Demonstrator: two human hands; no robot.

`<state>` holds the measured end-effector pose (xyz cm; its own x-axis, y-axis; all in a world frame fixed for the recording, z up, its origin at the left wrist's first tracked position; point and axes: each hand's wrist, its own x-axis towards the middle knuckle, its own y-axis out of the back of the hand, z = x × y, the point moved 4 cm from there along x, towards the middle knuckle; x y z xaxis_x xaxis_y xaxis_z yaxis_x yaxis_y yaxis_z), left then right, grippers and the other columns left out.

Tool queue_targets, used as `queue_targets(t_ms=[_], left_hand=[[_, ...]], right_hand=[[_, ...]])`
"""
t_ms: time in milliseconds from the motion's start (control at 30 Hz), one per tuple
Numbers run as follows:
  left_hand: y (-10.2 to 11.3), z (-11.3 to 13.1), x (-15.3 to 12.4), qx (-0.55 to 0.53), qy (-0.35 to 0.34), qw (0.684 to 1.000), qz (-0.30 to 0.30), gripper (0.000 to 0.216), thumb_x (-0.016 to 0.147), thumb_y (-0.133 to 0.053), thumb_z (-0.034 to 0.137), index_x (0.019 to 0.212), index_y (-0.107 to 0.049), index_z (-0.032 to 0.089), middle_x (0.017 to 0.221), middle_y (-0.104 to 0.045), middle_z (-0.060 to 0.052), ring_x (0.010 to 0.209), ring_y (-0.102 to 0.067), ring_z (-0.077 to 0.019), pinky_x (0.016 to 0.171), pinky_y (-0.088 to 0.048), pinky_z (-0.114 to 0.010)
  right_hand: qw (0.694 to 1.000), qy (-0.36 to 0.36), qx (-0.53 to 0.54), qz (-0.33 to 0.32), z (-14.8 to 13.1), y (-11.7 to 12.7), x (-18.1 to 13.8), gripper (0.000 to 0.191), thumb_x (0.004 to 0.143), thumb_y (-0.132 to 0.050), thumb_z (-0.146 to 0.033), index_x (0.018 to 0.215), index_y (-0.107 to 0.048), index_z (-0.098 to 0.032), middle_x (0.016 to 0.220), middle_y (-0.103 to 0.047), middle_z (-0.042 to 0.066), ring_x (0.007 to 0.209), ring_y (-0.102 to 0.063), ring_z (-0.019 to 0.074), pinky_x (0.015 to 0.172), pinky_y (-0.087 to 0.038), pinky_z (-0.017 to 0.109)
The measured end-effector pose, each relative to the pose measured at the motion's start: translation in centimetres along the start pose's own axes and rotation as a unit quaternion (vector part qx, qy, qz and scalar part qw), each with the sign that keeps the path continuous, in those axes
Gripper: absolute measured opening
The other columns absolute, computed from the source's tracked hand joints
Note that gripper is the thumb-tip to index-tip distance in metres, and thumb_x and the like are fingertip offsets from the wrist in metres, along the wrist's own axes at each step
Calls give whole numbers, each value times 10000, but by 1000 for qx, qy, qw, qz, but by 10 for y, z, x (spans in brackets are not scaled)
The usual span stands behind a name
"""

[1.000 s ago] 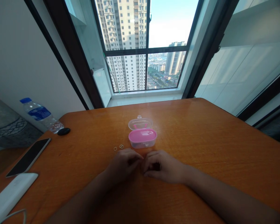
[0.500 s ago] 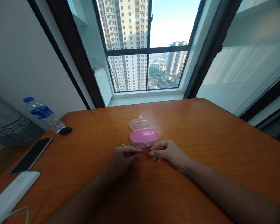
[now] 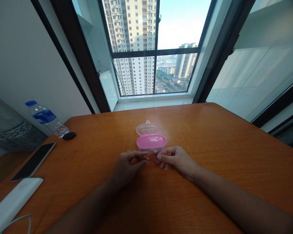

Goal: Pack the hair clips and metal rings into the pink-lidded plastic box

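Grips narrow on both sides: the left hand (image 3: 128, 167) and right hand (image 3: 177, 159) each pinch thumb to fingertips, facing each other, and whether they hold anything is too small to tell. On the orange wooden surface (image 3: 210, 136), a small oval pink plastic box (image 3: 151, 141) with its clear lid (image 3: 148, 129) open sits just beyond them. A tiny pale elastic ring (image 3: 128, 151) lies beside the left hand.
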<state>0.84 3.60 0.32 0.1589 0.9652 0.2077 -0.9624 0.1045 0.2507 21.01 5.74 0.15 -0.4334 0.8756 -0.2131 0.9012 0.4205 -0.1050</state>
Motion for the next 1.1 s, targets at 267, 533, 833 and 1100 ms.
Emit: queue_targets(t_ms=[267,533,833,1100], left_hand=[[-9,4,-5,96,-34,993,-55,102,766,-765,268,751,-691,198,786,-760,-2,728,-698,-156,728,-536,-267],[-13,7,-8,141,-91,982,-84,135,767,-764,236,727,-645,185,751,-706,-10,695,-644,-140,667,-489,-245],[-11,9,-8,173,-149,972,-62,170,766,-783,287,732,-652,184,718,-670,-11,670,-609,-134,636,-460,-235],[-7,15,-7,208,-176,961,-53,293,717,-817,399,691,-624,181,665,-644,-2,629,-564,-132,622,-421,-246]], right_hand=[[966,93,-241,11,2,-15,-10,208,816,-678,-345,812,-743,-148,567,-635,7,489,-537,98,453,-379,198],[898,196,-395,-2,-11,-22,-19,142,828,-619,-211,851,-759,-198,709,-679,8,580,-601,107,530,-428,202],[861,226,-454,-35,-12,-24,-23,87,890,-578,-230,870,-650,-184,768,-652,6,672,-577,126,599,-417,226],[828,262,-495,-28,-17,-26,-28,95,959,-485,-223,943,-575,-195,883,-652,27,721,-579,137,646,-419,244]])
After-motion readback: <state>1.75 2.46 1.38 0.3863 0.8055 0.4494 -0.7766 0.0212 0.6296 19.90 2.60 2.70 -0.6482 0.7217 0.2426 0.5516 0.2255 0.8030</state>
